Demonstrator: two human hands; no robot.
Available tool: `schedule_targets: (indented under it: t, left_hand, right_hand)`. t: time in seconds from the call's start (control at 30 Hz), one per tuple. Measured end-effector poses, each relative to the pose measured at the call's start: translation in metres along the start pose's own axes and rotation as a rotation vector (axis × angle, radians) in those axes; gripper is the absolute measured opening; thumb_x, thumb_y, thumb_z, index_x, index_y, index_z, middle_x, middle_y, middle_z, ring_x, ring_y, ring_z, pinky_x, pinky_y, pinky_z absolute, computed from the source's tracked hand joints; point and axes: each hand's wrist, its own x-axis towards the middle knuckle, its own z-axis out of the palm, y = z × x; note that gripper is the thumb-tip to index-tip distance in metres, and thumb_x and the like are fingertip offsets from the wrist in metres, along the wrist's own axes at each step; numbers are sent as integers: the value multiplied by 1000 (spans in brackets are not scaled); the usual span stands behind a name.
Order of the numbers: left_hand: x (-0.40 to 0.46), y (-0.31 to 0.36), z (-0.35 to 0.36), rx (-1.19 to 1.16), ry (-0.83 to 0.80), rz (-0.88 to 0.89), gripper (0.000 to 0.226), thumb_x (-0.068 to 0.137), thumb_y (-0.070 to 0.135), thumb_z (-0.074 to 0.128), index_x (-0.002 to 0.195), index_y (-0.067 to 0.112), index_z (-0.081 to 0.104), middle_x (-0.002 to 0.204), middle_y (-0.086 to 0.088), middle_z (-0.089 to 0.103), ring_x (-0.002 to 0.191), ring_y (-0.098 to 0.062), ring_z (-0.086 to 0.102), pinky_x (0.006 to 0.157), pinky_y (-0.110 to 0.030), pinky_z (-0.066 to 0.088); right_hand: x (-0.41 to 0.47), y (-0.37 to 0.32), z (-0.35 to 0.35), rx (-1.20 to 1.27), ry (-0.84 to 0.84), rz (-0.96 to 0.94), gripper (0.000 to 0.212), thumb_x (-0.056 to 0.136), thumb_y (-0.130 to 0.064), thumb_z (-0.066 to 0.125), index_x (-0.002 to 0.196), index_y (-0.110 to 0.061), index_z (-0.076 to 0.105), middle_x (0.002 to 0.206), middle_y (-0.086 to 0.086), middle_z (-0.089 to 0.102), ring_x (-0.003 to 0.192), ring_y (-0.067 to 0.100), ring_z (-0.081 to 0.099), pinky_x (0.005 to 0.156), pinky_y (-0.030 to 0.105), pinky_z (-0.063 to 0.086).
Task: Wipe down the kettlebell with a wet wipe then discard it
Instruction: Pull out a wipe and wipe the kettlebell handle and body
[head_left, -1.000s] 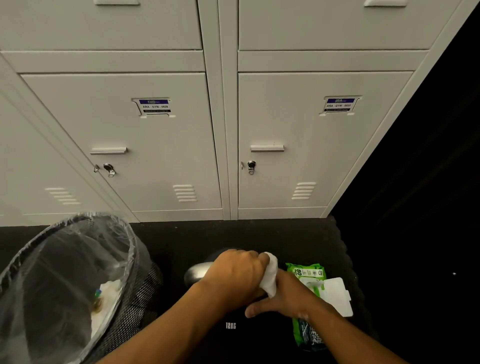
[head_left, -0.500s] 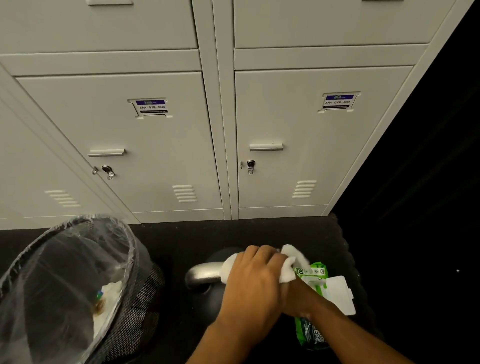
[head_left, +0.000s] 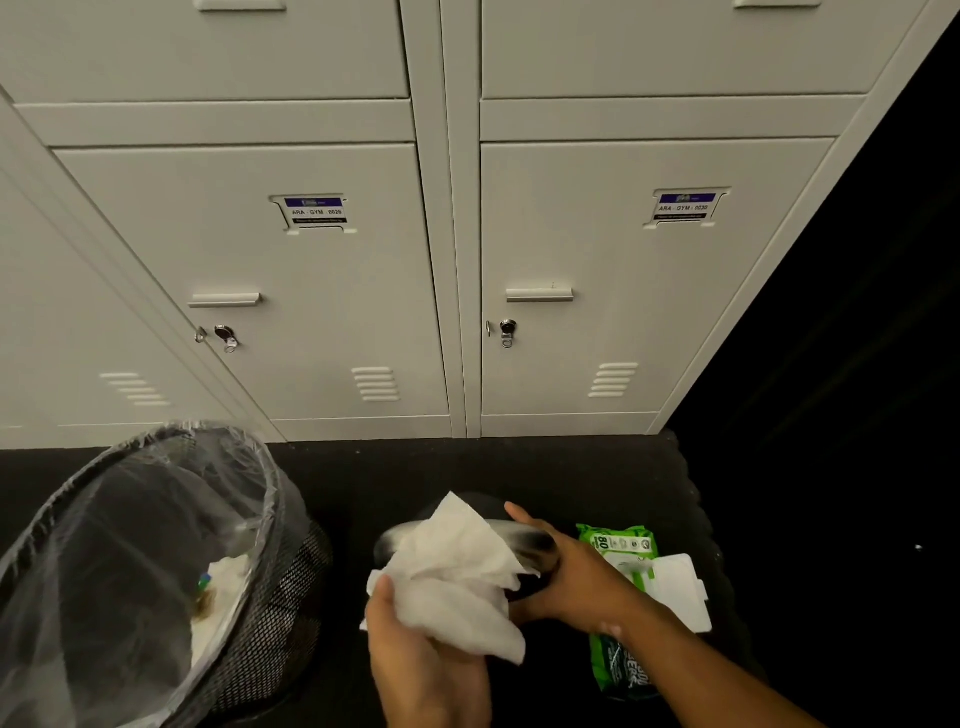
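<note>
A black kettlebell (head_left: 530, 545) with a silvery handle stands on the dark floor mat, mostly hidden by my hands. My left hand (head_left: 415, 670) holds a crumpled white wet wipe (head_left: 457, 577), which drapes over the left part of the handle. My right hand (head_left: 571, 577) grips the handle's right end from the right side. A green pack of wet wipes (head_left: 618, 545) with its white lid flipped open lies just right of the kettlebell.
A black mesh bin (head_left: 280, 623) lined with a clear plastic bag stands at the lower left, with some trash inside. Grey metal lockers (head_left: 332, 291) fill the wall behind. The area to the right is dark.
My left hand has pulled back toward me with the wipe, which has opened out. My right hand has come out from under it and now grips the handle's right end.
</note>
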Motion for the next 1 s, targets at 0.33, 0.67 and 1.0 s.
schedule_targets:
  t: [0.33,0.67,1.0]
  left_hand:
    - [-5,-8,-8,-79,76,-59,35,100,38,38,96,16,64,134,-8,62,129,-34,53,95,-46,44]
    - [3,-9,-21,-94,-278,-44,58,94,47,44,136,10,60,134,-19,65,127,-41,58,113,-56,36]
    - [-6,-6,-40,-213,-246,-186,66,93,60,36,134,14,60,129,-19,68,122,-43,60,102,-58,44]
  right_hand:
    - [-2,-6,-1,-55,9,-7,117,67,-41,96,156,-62,24,148,-22,56,133,-1,55,116,27,44]
    - [-3,-8,-1,-68,-3,20,118,67,-39,96,156,-62,23,153,-17,54,137,5,54,114,28,44]
    - [-9,-17,0,-133,7,59,101,80,-39,85,159,-57,24,148,-14,61,133,12,59,112,36,49]
